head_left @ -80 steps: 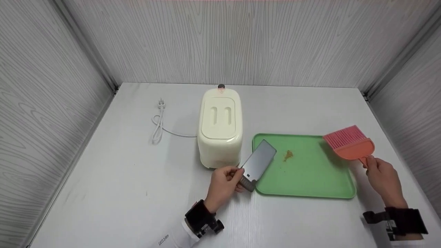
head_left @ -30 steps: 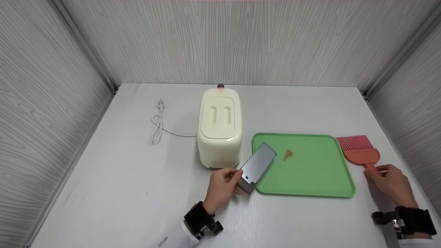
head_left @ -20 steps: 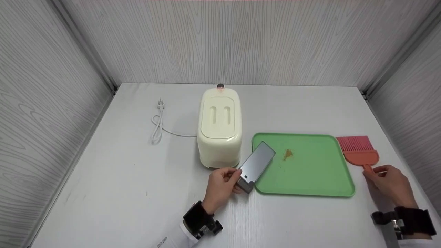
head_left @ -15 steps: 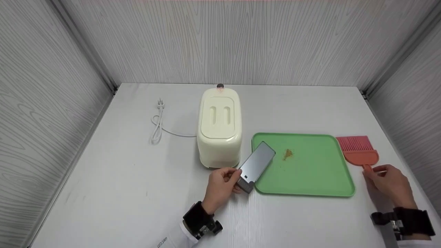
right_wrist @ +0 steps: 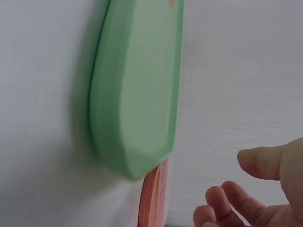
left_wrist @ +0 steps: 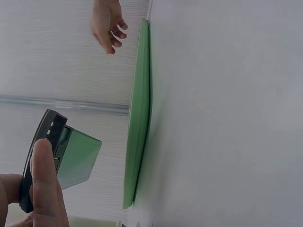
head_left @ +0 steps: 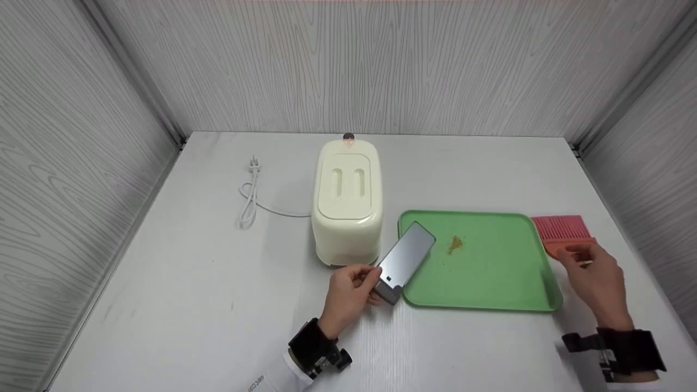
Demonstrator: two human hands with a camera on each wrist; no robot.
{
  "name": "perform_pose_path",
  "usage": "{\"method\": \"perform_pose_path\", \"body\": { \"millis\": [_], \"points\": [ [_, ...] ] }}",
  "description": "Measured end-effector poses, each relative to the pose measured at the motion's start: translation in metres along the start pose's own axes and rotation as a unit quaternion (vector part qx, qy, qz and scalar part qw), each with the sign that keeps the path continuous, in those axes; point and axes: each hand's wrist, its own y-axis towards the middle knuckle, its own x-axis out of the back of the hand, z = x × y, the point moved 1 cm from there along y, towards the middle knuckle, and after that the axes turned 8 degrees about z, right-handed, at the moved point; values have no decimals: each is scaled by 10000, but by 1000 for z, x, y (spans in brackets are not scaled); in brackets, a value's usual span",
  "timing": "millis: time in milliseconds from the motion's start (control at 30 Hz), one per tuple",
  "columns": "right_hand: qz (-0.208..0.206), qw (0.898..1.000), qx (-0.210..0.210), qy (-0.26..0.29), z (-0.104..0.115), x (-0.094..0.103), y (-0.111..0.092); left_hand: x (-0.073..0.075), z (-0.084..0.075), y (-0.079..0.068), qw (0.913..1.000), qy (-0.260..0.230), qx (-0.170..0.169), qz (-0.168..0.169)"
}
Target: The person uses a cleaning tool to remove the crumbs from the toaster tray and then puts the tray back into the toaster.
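My left hand (head_left: 348, 294) pinches the dark handle end of a toaster crumb tray (head_left: 408, 253), a flat shiny metal plate. The plate slants over the left edge of a green tray (head_left: 490, 277). Brown crumbs (head_left: 455, 245) lie on that tray. A brush (head_left: 563, 226) with pink bristles and an orange body lies just right of the tray. Above its handle hovers my right hand (head_left: 596, 280), hiding the handle in the head view. In the right wrist view, the right hand (right_wrist: 265, 189) has loosely bent fingers with nothing between them, apart from the brush (right_wrist: 151, 203).
A cream toaster (head_left: 348, 234) with a lid on top stands left of the green tray, close to my left hand. Its white cord and plug (head_left: 250, 190) lie looped on the table further left. Grey wood-grain panels (head_left: 359, 65) enclose the back and sides.
My right hand lowered the brush from above the tray's right side onto the table, let go of the handle, and shifted up and left. The left hand stays nearly still with the crumb tray.
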Motion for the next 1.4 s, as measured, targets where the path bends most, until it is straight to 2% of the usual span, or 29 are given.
{"method": "perform_pose_path", "body": {
  "millis": [133, 267, 367, 500, 600, 733, 833, 1000, 1167, 1400],
  "points": [
    [-106, 9987, 298, 388, 21, -13, -6, 0, 1, 0, 10000, -22, 31, -4],
    [159, 9943, 508, 925, 38, -29, -13, 1, 1, 0, 10000, -40, 28, 9],
    [357, 9881, 687, 1330, 43, -45, -15, 1, 1, 0, 9999, -94, -70, 54],
    [682, 9722, 1052, 1978, 38, -71, -12, 1, 0, 0, 9998, -112, -140, 80],
    [1009, 9548, 1319, 2466, 40, -86, -14, 1, -1, -1, 9999, -104, -93, 55],
    [1409, 9378, 1227, 2927, 65, -95, -29, 1, -1, -1, 9999, -93, -39, 10],
    [1583, 9324, 965, 3103, 86, -99, -40, 1, -1, -1, 10000, -71, -11, -9],
    [1891, 9209, 661, 3343, 104, -112, -47, 1, -1, -1, 10000, -91, -31, -1],
    [2408, 9062, 724, 3401, 115, -127, -52, 1, -2, -1, 9999, -120, -38, -2],
    [3034, 8748, 926, 3661, 130, -145, -60, 1, 0, 0, 9999, -70, -100, 48]
  ]
}}
